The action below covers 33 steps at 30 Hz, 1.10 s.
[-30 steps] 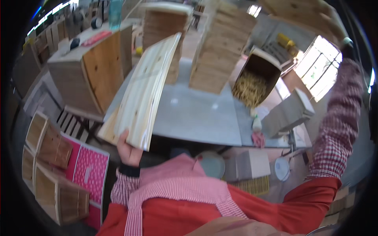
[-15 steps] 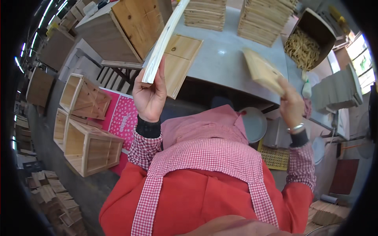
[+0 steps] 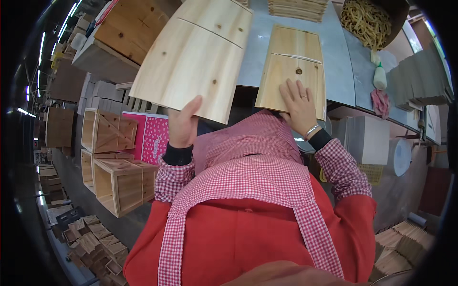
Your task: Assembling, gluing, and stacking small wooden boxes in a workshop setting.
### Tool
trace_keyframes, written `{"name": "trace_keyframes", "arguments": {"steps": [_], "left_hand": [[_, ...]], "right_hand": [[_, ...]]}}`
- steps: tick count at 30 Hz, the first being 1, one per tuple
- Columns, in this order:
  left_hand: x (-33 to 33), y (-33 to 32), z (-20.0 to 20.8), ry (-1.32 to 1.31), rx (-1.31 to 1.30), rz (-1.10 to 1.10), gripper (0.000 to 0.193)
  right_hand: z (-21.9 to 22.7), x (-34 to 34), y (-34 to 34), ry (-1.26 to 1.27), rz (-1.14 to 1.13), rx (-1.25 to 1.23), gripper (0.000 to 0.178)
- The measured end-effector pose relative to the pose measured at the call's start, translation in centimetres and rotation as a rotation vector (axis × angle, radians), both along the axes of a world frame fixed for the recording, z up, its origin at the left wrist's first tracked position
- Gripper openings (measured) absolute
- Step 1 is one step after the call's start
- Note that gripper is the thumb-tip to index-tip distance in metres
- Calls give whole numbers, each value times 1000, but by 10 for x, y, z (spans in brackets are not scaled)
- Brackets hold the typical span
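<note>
My left hand (image 3: 183, 126) grips the near edge of a wide, pale wooden panel (image 3: 195, 62), its thumb on the upper face and its other fingers mostly hidden underneath. This panel is tilted, and a narrow groove crosses its far part. To the right, a smaller wooden panel (image 3: 281, 66) lies at the table's front edge and juts out over it. Across this one runs a groove with a whitish, shiny line, and a dark knot shows below it. My right hand (image 3: 299, 102) rests flat on its near part, fingers stretched out.
A blue-grey table (image 3: 336, 71) carries a stack of thin wooden boards (image 3: 298, 8) at the back. Farther right are a box of pale curled strips (image 3: 365, 21), a white squeeze bottle (image 3: 379, 77) and a pink cloth (image 3: 380, 103). Wooden crates (image 3: 126, 183) stand at the left.
The left panel has turned from edge-on to show its broad face. My right hand, which held a panel out at the right, has come inward and now lies flat on a panel.
</note>
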<state>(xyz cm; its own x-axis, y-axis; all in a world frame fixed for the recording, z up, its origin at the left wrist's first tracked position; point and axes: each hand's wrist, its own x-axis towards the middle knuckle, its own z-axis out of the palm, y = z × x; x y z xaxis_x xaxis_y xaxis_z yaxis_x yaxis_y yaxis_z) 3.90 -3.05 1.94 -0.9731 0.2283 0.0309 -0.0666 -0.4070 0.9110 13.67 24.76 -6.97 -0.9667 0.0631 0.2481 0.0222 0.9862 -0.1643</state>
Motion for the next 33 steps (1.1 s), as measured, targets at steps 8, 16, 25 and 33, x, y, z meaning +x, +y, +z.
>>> {"name": "trace_keyframes", "arguments": {"steps": [8, 16, 25, 33], "left_hand": [[-25, 49, -47, 173, -372, -71, 42], [-33, 71, -59, 295, -520, -75, 34], [-23, 90, -52, 357, -585, -70, 26], [-3, 102, -51, 372, -602, -88, 26]], "right_hand": [[-8, 0, 0, -17, 77, -64, 84], [1, 3, -2, -45, 68, -139, 84], [3, 1, -1, -55, 73, -189, 81], [4, 4, -1, -79, 84, -224, 85]]}}
